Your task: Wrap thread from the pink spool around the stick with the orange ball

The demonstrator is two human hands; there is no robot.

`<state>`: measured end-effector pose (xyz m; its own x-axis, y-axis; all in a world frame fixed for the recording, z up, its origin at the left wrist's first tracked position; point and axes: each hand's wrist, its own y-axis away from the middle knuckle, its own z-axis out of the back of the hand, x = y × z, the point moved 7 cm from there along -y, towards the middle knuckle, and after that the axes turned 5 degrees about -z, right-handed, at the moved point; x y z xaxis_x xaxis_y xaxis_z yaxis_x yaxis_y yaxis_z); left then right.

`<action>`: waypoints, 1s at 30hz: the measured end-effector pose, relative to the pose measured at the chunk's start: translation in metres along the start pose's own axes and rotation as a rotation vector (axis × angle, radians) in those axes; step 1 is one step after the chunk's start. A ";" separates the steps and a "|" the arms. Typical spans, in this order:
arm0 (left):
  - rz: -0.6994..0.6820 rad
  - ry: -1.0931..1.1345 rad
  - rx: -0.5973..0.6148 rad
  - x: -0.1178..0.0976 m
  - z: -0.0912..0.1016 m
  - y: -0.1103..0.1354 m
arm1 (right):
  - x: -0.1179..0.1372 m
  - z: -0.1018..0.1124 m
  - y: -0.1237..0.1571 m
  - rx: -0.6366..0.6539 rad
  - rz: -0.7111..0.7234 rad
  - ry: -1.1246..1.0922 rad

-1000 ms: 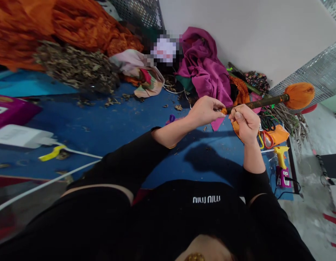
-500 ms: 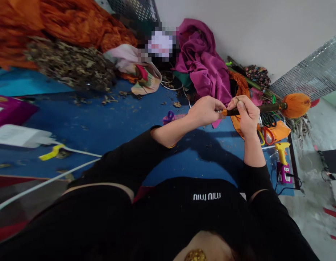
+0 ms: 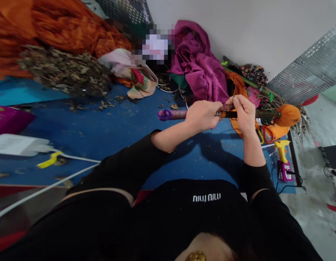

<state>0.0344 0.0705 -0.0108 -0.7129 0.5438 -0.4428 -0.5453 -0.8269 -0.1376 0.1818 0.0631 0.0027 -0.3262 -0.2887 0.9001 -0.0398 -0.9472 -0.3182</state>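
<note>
The round orange cloth bundle (image 3: 289, 115) has dipped, seemingly already fixed to the dark slender rod (image 3: 268, 114) above the blue table (image 3: 124, 130), with mid-rod work apparently unfinished: left hand (image 3: 204, 115) gripping the rod, right hand (image 3: 245, 114) pinched narrow, contents unclear.

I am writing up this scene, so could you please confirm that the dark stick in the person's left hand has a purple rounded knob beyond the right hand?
Not quite: the rounded knob is orange, not purple, as the head view shows. The dark stick is indeed in the left hand, with that knob beyond the right hand.
</note>
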 end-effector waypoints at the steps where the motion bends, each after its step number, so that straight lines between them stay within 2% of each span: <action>1: 0.002 -0.026 0.007 0.000 -0.001 0.000 | -0.001 0.000 0.000 0.001 -0.013 -0.019; 11: -0.044 -0.103 -0.007 -0.002 -0.005 0.001 | -0.006 -0.002 0.000 0.004 -0.086 -0.181; 21: -0.130 -0.178 0.023 -0.009 -0.002 0.003 | -0.012 0.001 -0.003 -0.022 -0.124 -0.164; 28: -0.191 -0.160 0.026 -0.011 -0.006 0.004 | -0.018 -0.001 -0.004 -0.008 -0.145 -0.144; 30: -0.207 -0.113 -0.008 -0.009 -0.007 0.004 | -0.019 -0.002 -0.004 0.006 -0.153 -0.147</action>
<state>0.0423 0.0612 -0.0137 -0.6316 0.7140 -0.3021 -0.6819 -0.6970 -0.2219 0.1860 0.0725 -0.0137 -0.1752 -0.1583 0.9717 -0.0725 -0.9822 -0.1731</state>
